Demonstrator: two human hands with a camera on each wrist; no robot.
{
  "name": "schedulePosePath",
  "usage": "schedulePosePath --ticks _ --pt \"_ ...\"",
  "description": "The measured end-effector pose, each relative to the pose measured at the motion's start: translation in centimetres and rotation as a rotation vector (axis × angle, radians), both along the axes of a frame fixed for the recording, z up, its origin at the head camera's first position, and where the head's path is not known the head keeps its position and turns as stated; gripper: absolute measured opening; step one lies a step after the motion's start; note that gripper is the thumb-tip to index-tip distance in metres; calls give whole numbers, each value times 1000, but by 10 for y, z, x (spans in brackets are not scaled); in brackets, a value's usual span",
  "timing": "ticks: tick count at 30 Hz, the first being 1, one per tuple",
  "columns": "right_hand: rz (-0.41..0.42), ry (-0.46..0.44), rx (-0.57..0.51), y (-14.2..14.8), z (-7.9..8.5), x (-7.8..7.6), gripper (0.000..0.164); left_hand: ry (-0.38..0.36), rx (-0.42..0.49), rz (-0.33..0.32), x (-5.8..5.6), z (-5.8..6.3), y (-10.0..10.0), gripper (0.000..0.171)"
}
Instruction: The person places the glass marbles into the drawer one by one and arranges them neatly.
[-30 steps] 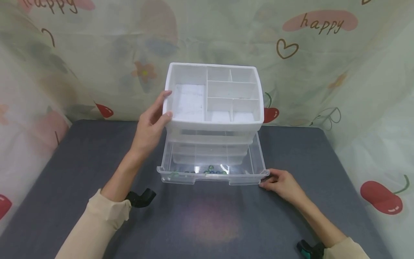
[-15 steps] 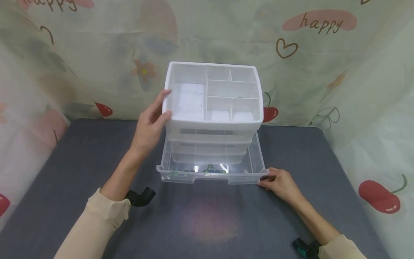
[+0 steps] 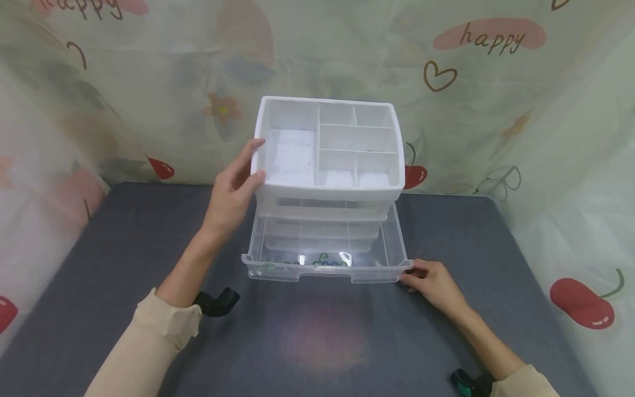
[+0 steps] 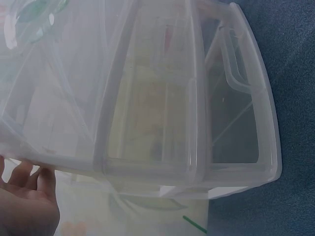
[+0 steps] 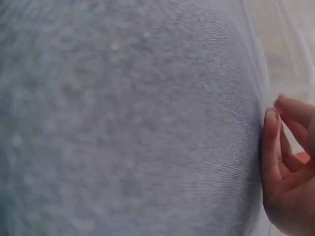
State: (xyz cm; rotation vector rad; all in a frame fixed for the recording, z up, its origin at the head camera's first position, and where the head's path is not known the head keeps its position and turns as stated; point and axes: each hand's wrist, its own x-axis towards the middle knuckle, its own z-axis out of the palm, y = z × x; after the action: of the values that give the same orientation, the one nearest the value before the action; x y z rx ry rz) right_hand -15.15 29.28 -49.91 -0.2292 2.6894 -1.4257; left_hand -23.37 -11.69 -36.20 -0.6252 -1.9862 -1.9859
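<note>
A white organizer [image 3: 327,193] with a compartmented top stands at the table's middle in the head view. Its clear bottom drawer [image 3: 377,274] is pulled out toward me. Several green and blue glass marbles [image 3: 323,257] lie near the drawer's front. My left hand [image 3: 228,193] holds the organizer's upper left side, thumb and a finger at the rim; in the left wrist view the hand [image 4: 32,199] is beside the translucent body. At the drawer's right front corner my right hand [image 3: 436,284] pinches the edge. The right wrist view shows this hand [image 5: 293,162], thumb and forefinger at the clear plastic.
A dark grey cloth covers the table [image 3: 317,342]. Behind it hangs a printed curtain [image 3: 173,82], which also runs along both sides. Black wrist straps with camera mounts show at the left wrist [image 3: 216,302] and right wrist [image 3: 471,383].
</note>
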Motion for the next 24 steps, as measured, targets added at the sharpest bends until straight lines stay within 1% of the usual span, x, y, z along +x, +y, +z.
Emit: schedulePosePath --ticks 5,8,13,16,20,24 --pt "42 -40 -52 1 11 1 22 2 8 3 0 0 0 51" --pt "38 -39 -70 0 19 1 22 4 5 1 0 -1 0 51" --pt "22 -10 -83 -1 35 -1 24 2 -6 -12 0 -2 -1 51" --pt "19 16 -70 -1 46 -1 25 3 -2 -21 0 -2 -1 50" --pt "21 54 -63 -3 61 -2 26 3 -5 -17 0 -1 -1 51" --pt "18 68 -70 -6 79 -2 27 2 -6 -14 0 0 -2 51"
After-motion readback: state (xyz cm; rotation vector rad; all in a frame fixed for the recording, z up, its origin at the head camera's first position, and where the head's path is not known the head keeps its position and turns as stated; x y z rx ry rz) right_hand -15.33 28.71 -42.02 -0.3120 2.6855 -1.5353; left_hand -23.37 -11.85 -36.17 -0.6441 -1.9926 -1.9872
